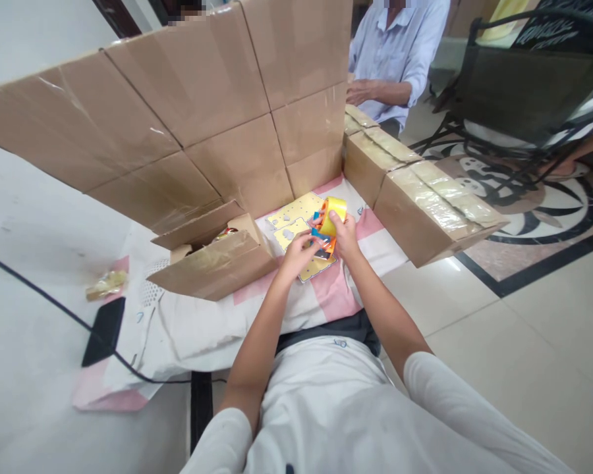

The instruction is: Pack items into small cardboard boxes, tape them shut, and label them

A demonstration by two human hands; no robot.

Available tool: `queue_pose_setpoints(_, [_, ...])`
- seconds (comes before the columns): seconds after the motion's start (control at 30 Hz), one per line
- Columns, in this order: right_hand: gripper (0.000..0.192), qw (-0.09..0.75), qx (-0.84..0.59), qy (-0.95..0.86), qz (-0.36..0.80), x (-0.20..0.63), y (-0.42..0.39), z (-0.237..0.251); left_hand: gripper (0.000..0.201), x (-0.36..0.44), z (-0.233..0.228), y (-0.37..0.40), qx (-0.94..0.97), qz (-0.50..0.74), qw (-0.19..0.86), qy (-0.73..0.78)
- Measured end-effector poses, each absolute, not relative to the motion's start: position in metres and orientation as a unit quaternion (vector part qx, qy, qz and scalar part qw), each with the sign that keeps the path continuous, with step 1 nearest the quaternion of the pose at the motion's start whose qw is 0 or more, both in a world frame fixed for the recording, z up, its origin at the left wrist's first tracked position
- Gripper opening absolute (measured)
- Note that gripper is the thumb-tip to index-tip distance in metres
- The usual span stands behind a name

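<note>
The right hand (pixel 346 232) is wrapping snugly around a yellow tape roll (pixel 333 214) above the yellow cards (pixel 296 220) on the cloth, while the left hand (pixel 299 250) is pinching at its lower edge. It is looking light and stiff, best gripped around its rim.

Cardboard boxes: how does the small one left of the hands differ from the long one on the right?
The small box is open, its flaps up and contents partly visible; the long box is shut and taped along its top. The small box lies left of the hands on the cloth; the long box stretches along the right and juts past the cloth's edge. The long box is plainly larger. Both are plain brown cardboard.
</note>
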State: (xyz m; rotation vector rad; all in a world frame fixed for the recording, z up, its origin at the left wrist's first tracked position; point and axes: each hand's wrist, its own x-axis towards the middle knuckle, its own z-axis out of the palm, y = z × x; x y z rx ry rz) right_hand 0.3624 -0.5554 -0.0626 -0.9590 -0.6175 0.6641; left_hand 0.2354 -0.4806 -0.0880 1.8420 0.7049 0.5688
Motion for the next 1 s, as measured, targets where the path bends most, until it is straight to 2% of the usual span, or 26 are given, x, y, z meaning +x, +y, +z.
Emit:
queue_pose_setpoints(0.1, [0.045, 0.785, -0.445, -0.310, 0.300, 0.362, -0.555, -0.063, 0.019, 0.239, -0.089, -0.489, 0.779, 0.257, 0.501, 0.275])
queue_pose_setpoints(0.3, [0.042, 0.791, -0.447, -0.327, 0.258, 0.370, -0.550, -0.061, 0.014, 0.237, -0.067, -0.511, 0.766, 0.358, 0.470, 0.254])
queue_pose_setpoints(0.53, [0.043, 0.797, -0.445, -0.273, 0.304, 0.376, -0.549, -0.058, 0.022, 0.225, -0.065, -0.525, 0.701, 0.263, 0.611, 0.256])
queue_pose_setpoints(0.77, [0.035, 0.789, -0.440, -0.260, 0.342, 0.377, -0.547, -0.050, 0.026, 0.209, -0.069, -0.529, 0.682, 0.256, 0.624, 0.281])
queue_pose_setpoints(1.0, [0.030, 0.825, -0.422, -0.228, 0.298, 0.398, -0.547, -0.040, 0.028, 0.187, -0.067, -0.540, 0.684, 0.225, 0.637, 0.275])
